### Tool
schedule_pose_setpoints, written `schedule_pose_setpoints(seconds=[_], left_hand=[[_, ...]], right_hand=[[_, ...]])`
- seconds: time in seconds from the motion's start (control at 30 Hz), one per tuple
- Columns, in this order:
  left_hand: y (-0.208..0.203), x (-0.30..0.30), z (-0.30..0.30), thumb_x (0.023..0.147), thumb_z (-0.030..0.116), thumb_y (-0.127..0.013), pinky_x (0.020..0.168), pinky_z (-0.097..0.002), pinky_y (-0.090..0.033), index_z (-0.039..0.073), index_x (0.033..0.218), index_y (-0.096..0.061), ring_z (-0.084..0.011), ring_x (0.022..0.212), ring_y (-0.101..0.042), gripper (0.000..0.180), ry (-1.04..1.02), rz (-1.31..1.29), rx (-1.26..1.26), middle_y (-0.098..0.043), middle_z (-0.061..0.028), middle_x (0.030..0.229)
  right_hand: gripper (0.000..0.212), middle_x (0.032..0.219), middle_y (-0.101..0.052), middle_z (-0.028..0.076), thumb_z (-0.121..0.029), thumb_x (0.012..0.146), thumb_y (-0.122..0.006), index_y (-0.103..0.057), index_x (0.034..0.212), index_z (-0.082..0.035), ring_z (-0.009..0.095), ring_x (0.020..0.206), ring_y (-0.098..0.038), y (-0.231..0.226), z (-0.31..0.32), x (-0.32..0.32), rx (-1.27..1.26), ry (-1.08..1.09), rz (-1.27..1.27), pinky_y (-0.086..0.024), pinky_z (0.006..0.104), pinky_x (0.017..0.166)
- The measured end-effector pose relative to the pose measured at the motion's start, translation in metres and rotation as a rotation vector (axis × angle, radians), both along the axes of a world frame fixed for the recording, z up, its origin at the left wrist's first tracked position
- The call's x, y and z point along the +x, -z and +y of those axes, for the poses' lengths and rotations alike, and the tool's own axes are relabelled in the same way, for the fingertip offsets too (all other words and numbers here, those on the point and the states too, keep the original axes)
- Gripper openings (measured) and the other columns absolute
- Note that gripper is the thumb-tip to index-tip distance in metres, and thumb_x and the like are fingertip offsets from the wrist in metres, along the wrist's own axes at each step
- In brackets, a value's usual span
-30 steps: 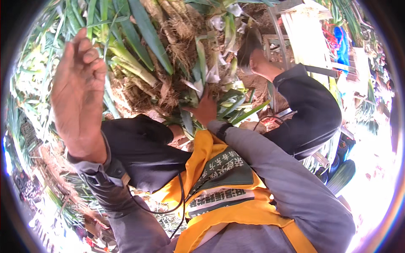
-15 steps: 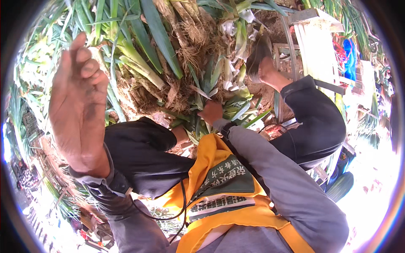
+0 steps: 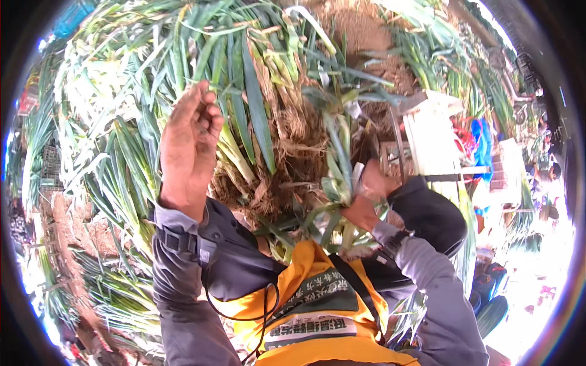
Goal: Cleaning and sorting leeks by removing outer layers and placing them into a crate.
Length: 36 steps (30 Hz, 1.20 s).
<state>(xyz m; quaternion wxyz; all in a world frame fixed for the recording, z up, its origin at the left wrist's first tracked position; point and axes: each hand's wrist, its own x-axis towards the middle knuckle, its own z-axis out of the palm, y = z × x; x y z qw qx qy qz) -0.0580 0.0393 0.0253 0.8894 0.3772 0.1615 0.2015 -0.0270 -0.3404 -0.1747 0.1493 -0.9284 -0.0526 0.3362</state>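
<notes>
My left hand point(image 3: 192, 146) is raised over the left side of a heap of long green onions point(image 3: 250, 116), palm turned inward. Its fingers are curled together, and nothing shows in them. Low between my knees, my right hand point(image 3: 361, 212) is closed on green onion leaves point(image 3: 337, 177), whose pale and green blades stick up past the fist. Loose trimmed leaves point(image 3: 311, 226) lie around and under that hand. The heap's dirty root ends point(image 3: 262, 195) point toward me, just left of the right hand.
More green onions point(image 3: 131, 161) spread over the left and far ground. Brown soil point(image 3: 360, 33) shows at the far middle. A pale wooden stool or box point(image 3: 427, 137) stands at right, beside a blue cloth or bag point(image 3: 481, 146). My bare foot point(image 3: 375, 178) is near the right hand.
The view has tilted outward over more of the heap. My left hand appears farther from me and to the right. My right hand has shifted right, with leaves now standing up from its grip.
</notes>
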Motion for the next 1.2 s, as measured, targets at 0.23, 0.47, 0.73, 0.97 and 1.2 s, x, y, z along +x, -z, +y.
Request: schedule_pose_setpoints(seconds=[0.23,0.47,0.73,0.97,1.2], left_hand=[[-0.012,-0.042,0.010,0.098,0.017,-0.056,0.068,-0.0210,-0.048,0.002,0.110,-0.061,-0.0095,0.075,-0.057,0.020,-0.061,-0.065,-0.097,-0.062,-0.0030,0.088],[0.004,-0.043,0.026,0.098,0.011,-0.053,0.071,-0.0210,-0.050,-0.005,0.122,-0.055,-0.0103,0.076,-0.056,0.029,-0.170,-0.191,-0.075,-0.061,-0.0041,0.091],[-0.007,-0.059,0.044,0.097,0.017,-0.058,0.070,-0.0207,-0.050,-0.003,0.116,-0.057,-0.0088,0.075,-0.057,0.028,-0.233,-0.144,-0.138,-0.064,-0.0059,0.091],[0.005,-0.065,0.050,0.096,0.018,-0.059,0.072,-0.0241,-0.048,-0.002,0.121,-0.057,-0.0107,0.077,-0.056,0.031,-0.176,-0.102,-0.188,-0.062,-0.0033,0.092],[-0.004,-0.064,0.042,0.097,0.013,-0.054,0.074,-0.0227,-0.043,-0.009,0.136,-0.038,-0.0104,0.081,-0.047,0.047,-0.146,-0.173,-0.132,-0.050,-0.0038,0.101]], right_hand=[[0.073,0.125,-0.056,0.023,-0.023,0.071,-0.077,-0.048,0.132,0.005,0.030,0.111,-0.058,-0.003,-0.028,0.029,0.310,0.029,0.105,-0.046,0.0359,0.097],[0.038,0.121,-0.063,0.014,-0.023,0.096,-0.051,-0.053,0.131,-0.008,0.027,0.108,-0.062,-0.227,0.276,0.232,0.789,-0.935,-1.024,-0.051,0.0376,0.090],[0.115,0.143,-0.036,0.034,-0.078,0.077,-0.054,-0.029,0.140,0.015,0.037,0.136,-0.038,-0.121,0.363,0.181,0.603,-0.317,-0.327,-0.033,0.0408,0.112],[0.109,0.138,-0.041,0.032,-0.067,0.074,-0.067,-0.029,0.141,0.011,0.047,0.121,-0.048,0.034,0.339,0.108,0.227,-0.195,-0.730,-0.045,0.0516,0.097],[0.046,0.101,-0.066,0.022,-0.031,0.084,-0.066,-0.057,0.113,0.003,0.035,0.086,-0.066,0.010,0.296,0.151,0.290,-0.044,-0.311,-0.051,0.0468,0.076]])
